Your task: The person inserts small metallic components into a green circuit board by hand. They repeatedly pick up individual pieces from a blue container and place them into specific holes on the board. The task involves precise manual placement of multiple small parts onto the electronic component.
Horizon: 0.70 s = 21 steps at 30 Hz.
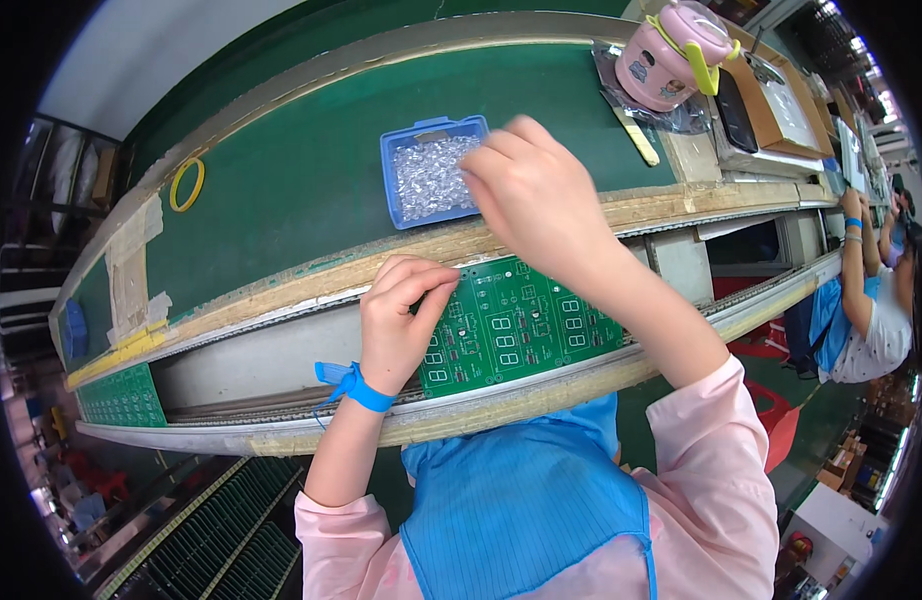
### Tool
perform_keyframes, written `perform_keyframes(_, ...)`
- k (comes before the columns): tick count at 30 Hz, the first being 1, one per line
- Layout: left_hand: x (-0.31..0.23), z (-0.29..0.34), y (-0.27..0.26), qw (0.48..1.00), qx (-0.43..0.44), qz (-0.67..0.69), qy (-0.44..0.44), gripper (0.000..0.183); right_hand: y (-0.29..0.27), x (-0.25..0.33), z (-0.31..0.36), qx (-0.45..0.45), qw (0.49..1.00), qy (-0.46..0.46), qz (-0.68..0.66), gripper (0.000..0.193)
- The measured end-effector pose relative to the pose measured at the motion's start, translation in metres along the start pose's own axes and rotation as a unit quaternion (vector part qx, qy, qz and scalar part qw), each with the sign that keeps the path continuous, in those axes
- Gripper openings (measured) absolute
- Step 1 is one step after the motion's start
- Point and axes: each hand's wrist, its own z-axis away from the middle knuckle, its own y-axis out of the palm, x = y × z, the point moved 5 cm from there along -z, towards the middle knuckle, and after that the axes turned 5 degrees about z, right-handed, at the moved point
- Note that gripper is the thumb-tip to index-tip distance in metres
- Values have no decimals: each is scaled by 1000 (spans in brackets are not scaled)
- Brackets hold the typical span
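A green circuit board with rows of white digit outlines lies across the rails of a conveyor in front of me. My left hand, a blue strap round its wrist, is at the board's far left corner with thumb and forefinger pinched together; whatever they grip is too small to make out. Above the right edge of a blue tray hangs my right hand, fingers curled and slightly blurred. Small clear parts fill the tray. The right fingertips are partly hidden, so I cannot see anything in them.
Another green board sits on the rails at the far left. A yellow ring lies on the green bench. At the back right stand a pink pot, a dark phone and a cardboard box. Another person works at the right.
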Motion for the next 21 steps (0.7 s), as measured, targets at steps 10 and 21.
perform_keyframes(10,-2,-2,12,995,10,-88,53,13,45,2,-18,66,993,-52,86,8)
perform_keyframes(21,-6,-1,21,992,6,-119,42,16,17,-17,-4,-66,990,21,-127,11)
